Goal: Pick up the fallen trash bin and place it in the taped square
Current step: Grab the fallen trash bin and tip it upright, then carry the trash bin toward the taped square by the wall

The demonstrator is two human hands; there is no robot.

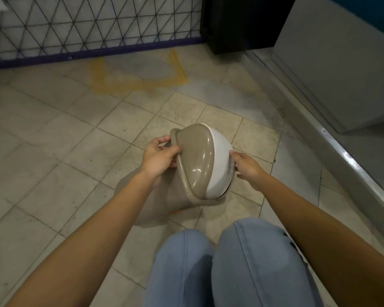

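The trash bin [200, 160] is small, with a white body and a glossy beige lid, and it is tilted just above the tiled floor in the middle of the view. My left hand [159, 158] grips the lid's left rim. My right hand [246, 168] presses against the white body on the right side. The taped square [142, 82] is marked in yellow tape on the floor farther ahead, close to the wire fence. Its far edge is faint or hidden in blur. The bin's underside is out of sight.
A wire mesh fence with a purple base rail [93, 52] runs along the back. A black object [242, 23] stands at the back right. A raised grey ledge [333, 138] borders the right side. My knees in blue jeans [231, 262] are below the bin.
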